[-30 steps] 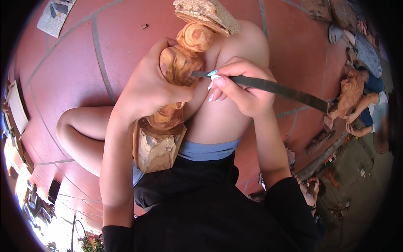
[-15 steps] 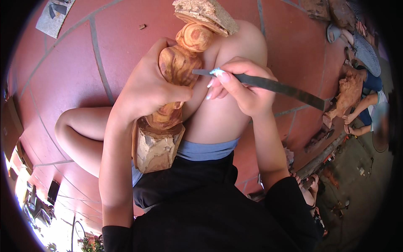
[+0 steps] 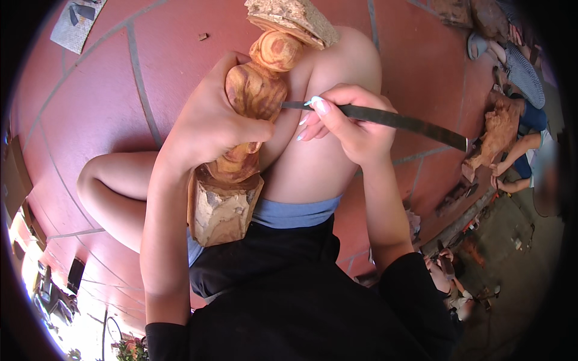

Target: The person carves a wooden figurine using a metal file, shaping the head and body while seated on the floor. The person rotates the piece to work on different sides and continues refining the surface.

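Observation:
A carved wooden figurine [image 3: 256, 90] lies along my lap, with smooth rounded folds in the middle. Its base is a rough-cut block [image 3: 223, 210] near my waist, and a pale, rough slab of wood [image 3: 292, 21] tops the far end. My left hand [image 3: 211, 123] wraps round the figurine's middle, thumb across its front. In my right hand [image 3: 355, 120] is a long, flat, dark metal carving tool [image 3: 409, 125], pinched near its narrow tip. That tip meets the figurine's right side, just above my left thumb. I cannot make out the tip's exact shape.
Red floor tiles [image 3: 90, 108] surround my bare legs. A grey sheet [image 3: 78, 24] lies at the far left, near a small wood chip [image 3: 203, 37]. At right, another person's hands [image 3: 497, 174] touch a large carved wood piece [image 3: 497, 132]. Lumps of wood [image 3: 454, 12] sit at the far right.
The metal tool has rolled slightly in my right hand, so its blade now shows narrower at the tip. My left hand keeps its hold on the figurine; the whole view shifts slightly.

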Demonstrator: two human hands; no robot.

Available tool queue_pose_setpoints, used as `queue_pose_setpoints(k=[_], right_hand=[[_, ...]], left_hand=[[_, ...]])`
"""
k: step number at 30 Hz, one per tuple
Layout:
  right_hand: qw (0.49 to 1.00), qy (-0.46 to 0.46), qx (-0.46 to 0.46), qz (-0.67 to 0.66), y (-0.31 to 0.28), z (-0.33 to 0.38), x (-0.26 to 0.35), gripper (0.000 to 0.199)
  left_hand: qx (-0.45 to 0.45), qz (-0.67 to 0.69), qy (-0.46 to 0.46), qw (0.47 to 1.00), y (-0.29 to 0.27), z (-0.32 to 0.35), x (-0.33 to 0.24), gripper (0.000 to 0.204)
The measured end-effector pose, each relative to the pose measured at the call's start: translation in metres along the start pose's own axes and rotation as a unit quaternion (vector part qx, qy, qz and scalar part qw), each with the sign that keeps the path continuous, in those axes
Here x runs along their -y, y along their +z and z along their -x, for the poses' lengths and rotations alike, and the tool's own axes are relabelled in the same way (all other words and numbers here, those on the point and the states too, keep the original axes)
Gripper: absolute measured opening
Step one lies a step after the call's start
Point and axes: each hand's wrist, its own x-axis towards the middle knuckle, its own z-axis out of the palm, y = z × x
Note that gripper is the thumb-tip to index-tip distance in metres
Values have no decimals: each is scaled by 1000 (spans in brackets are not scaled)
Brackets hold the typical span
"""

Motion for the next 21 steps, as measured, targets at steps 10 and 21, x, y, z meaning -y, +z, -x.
queue_pose_setpoints(k=[10,21], right_hand=[[1000,4,-11,18,4,-2,2,11],[999,-19,5,42,7,-5,2,11]], left_hand=[[4,18,9,1000,0,-1,1,73],[15,39,-5,999,-1,-1,4,75]])
